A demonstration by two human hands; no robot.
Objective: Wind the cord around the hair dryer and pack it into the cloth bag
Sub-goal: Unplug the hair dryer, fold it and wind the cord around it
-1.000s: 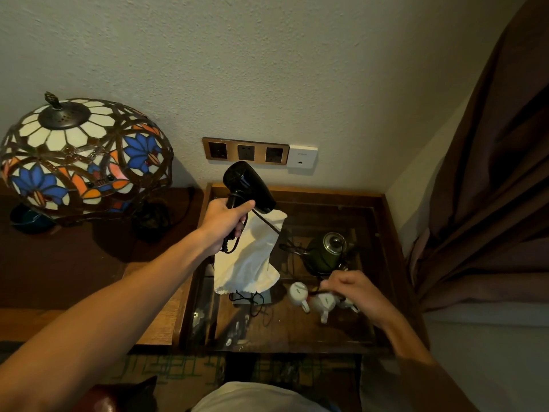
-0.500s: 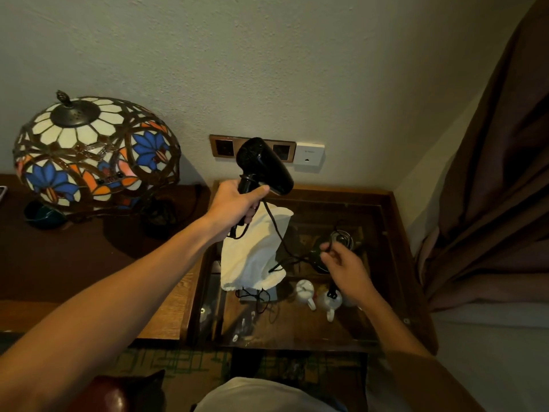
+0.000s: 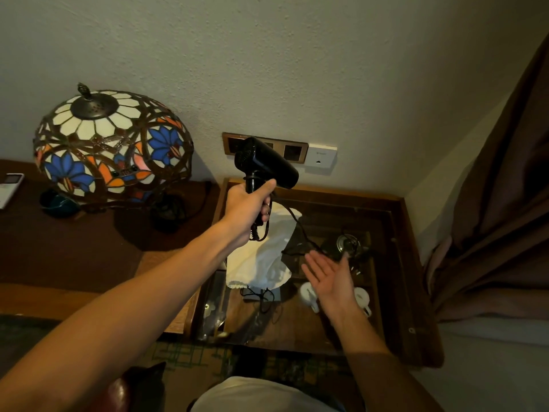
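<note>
While your left hand (image 3: 248, 208) wraps its fingers tight around the handle of the black hair dryer (image 3: 265, 165), the dryer stands raised above the surface, barrel pointing right and slightly down, in front of the wall sockets (image 3: 292, 151). White cloth bag (image 3: 263, 255) hangs below that same fist, apparently gripped together with the handle; exact hold hidden behind the fingers. Bag droops loose, its lower edge near the glass top.

Your right hand (image 3: 328, 276) is spread flat, palm up, fingers apart, holding nothing. It hovers over the glass, just right of the bag.

Cord (image 3: 292, 226) leaves the bottom of the handle, loops once below your fist, then runs down and right across the bag's upper edge toward your right palm. Cannot tell whether it touches the fingertips. Not wound around the dryer. A second tangle of thin black line (image 3: 260, 295) shows under the bag's hem; whether it is the same cord is unclear.

Surface (image 3: 410, 263): wood-framed, glass-topped, set in the corner. Beneath your right hand, two small white cups (image 3: 363, 297), partly covered. Behind them a dark kettle with a shiny lid (image 3: 348, 242).

Further left: stained-glass lamp (image 3: 113, 147) with blue and orange flowers on a darker wooden top. White remote (image 3: 10, 188) at far left edge. Brown curtain (image 3: 505, 203) on the right.
</note>
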